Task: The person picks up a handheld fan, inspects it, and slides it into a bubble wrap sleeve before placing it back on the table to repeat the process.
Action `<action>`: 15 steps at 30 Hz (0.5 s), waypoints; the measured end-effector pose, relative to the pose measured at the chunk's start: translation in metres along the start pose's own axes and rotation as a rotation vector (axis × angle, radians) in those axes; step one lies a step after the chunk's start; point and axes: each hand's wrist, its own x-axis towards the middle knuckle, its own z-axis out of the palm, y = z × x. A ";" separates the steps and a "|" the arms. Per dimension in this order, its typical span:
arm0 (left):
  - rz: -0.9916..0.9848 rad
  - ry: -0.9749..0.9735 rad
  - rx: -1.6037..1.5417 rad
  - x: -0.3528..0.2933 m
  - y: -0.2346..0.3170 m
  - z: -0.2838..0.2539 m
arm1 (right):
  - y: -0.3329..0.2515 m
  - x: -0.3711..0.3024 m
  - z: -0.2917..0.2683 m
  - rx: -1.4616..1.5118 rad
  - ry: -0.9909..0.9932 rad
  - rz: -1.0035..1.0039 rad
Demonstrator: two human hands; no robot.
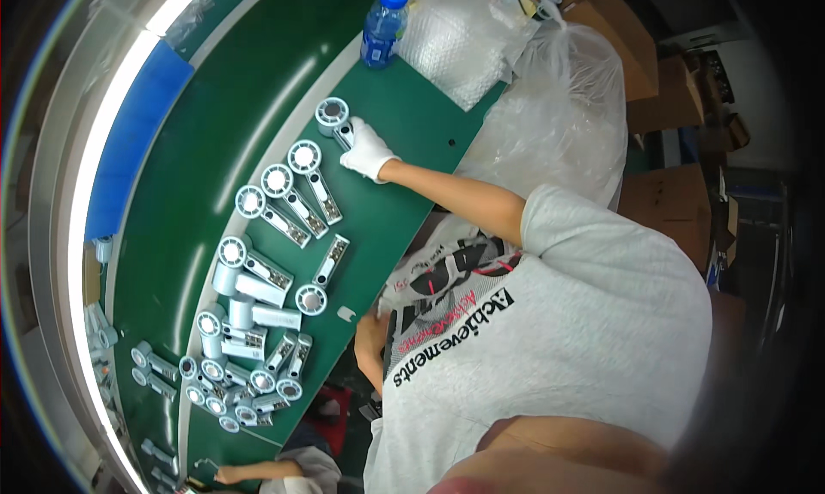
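My right hand [369, 153], in a white glove, closes round the handle of a grey-blue handheld fan [332, 113] at the far end of the row. Its round head stays uncovered beyond my fingers. Beside it, several similar fans [303, 157] lie on the green table with opened handles that show parts inside. One fan [311, 299] lies turned the other way, nearer the table's edge. Of my left arm, only a bare stretch [369, 348] shows by my waist; the fingers are hidden.
More fans [262, 381] crowd the lower part of the green table [412, 125]. A blue-capped bottle [384, 28], bubble wrap [455, 39] and a clear plastic bag [559, 107] are at the top. Another person's arm [258, 471] reaches in at the bottom. Cardboard boxes [666, 206] stand at right.
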 end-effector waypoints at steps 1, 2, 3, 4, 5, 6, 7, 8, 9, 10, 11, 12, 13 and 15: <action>-0.028 -0.007 0.010 0.066 0.058 0.001 | 0.004 -0.008 -0.010 0.070 0.026 -0.049; -0.948 -0.268 0.073 0.116 0.128 -0.005 | 0.009 -0.015 -0.020 0.137 0.056 -0.095; -0.812 -0.051 -0.265 0.125 0.118 0.012 | 0.013 -0.032 -0.037 0.140 0.061 -0.080; -0.742 0.134 -0.582 0.143 0.127 0.022 | 0.012 -0.056 -0.041 0.137 0.011 -0.169; -0.692 0.271 -0.748 0.168 0.134 0.033 | 0.008 -0.077 -0.049 0.138 -0.031 -0.255; -0.635 0.406 -0.913 0.187 0.137 0.045 | 0.008 -0.093 -0.059 0.141 -0.058 -0.241; -0.657 0.425 -0.908 0.201 0.144 0.055 | 0.005 -0.107 -0.071 0.013 -0.083 -0.411; -0.630 0.641 -0.956 0.215 0.150 0.066 | 0.001 -0.112 -0.083 -0.111 -0.099 -0.581; -0.594 0.857 -0.995 0.220 0.152 0.071 | -0.004 -0.108 -0.091 -0.105 -0.113 -0.570; -0.610 0.867 -0.985 0.215 0.152 0.072 | -0.009 -0.098 -0.100 0.044 -0.004 -0.658; -0.621 0.743 -1.014 0.208 0.152 0.069 | -0.014 -0.092 -0.106 0.194 0.110 -0.738; -0.635 0.608 -1.047 0.201 0.151 0.068 | -0.021 -0.089 -0.110 0.194 0.106 -0.719; -0.646 0.474 -1.078 0.195 0.149 0.069 | -0.031 -0.086 -0.110 0.226 -0.136 -0.646; -0.678 0.451 -1.082 0.190 0.161 0.071 | -0.043 -0.084 -0.104 0.303 -0.624 -0.490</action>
